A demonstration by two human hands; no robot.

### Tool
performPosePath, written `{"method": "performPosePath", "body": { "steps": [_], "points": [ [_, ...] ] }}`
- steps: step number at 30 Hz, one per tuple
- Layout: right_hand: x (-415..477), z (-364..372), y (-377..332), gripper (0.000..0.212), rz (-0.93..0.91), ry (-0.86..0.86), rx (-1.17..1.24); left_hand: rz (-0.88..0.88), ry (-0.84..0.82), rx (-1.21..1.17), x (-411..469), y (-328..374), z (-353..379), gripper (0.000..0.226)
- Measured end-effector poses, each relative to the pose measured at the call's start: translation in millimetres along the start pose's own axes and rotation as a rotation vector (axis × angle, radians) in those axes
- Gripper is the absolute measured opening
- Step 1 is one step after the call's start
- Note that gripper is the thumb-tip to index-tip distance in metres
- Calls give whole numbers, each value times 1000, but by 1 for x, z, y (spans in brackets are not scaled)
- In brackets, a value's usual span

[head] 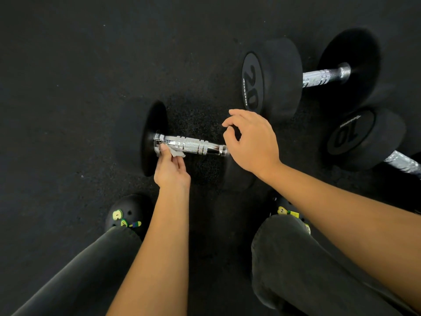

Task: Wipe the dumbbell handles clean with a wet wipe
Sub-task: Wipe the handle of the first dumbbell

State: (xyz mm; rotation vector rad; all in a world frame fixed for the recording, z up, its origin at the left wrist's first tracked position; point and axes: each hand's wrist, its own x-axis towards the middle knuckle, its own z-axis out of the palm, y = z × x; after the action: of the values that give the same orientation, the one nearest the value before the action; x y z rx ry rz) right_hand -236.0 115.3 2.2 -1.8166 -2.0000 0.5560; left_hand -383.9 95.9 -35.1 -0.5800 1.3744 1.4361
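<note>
From my remote seat, furthest left is a black clog (pixel 127 213) with charms, planted on the dark rubber floor (pixel 68 87). Next comes the nearest dumbbell (pixel 153 137), lying on its side across my view. The left hand (pixel 172 172) pinches a small crumpled wet wipe (pixel 176 153) between thumb and fingertips and holds it against the left end of the chrome handle (pixel 193 145), right by the left head. I judge the stroke is starting there so it can run the length of the bar.

The right hand (pixel 252 142) arches over the handle's right end, fingers curled, probably steadying the weight against rolling. The head beneath is too dark, so I cannot tell whether it truly grips.

Further right lie a dumbbell marked 20 (pixel 273 78) and another marked 10 (pixel 364 137), handles exposed, apart from the hands. The right forearm crosses in front of the one marked 10.
</note>
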Motion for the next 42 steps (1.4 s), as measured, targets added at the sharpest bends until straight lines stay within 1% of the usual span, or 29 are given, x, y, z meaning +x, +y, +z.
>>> {"method": "performPosePath", "body": {
  "steps": [4,8,12,14,15,17,20,24,28,31,33,36,39,41,42],
  "points": [
    [0,1,0,27,13,-4,-1,-23,4,10,-5,-4,0,39],
    [-1,2,1,27,27,-7,-15,75,163,62,-21,-7,12,31],
    [0,1,0,26,20,-5,-20,101,250,157,-26,-11,19,36],
    [0,1,1,25,23,-5,-21,137,271,148,-26,-13,18,35],
    [1,1,1,25,25,-6,-21,174,260,152,-25,-16,16,33],
    [0,1,2,25,25,-7,-24,209,185,198,-31,-19,15,31],
    [0,1,2,25,25,-11,-23,280,194,288,-31,-20,15,29],
    [-1,2,1,26,16,-4,-17,219,257,227,-20,-7,22,30],
    [-2,2,1,26,15,-1,-8,83,317,251,-21,7,32,48],
    [-1,1,1,26,17,-8,-9,19,335,309,-22,10,35,55],
    [0,1,1,26,19,-12,-6,20,323,291,-22,8,34,53],
    [0,1,1,25,35,-11,-8,47,246,184,-20,3,27,44],
    [0,1,1,25,29,0,-3,21,87,72,-15,-5,17,37],
    [1,0,1,25,25,-3,-1,3,-22,62,-13,-7,10,37],
    [1,0,1,25,27,-4,2,8,-39,80,-11,-7,8,38]
  ]
}}
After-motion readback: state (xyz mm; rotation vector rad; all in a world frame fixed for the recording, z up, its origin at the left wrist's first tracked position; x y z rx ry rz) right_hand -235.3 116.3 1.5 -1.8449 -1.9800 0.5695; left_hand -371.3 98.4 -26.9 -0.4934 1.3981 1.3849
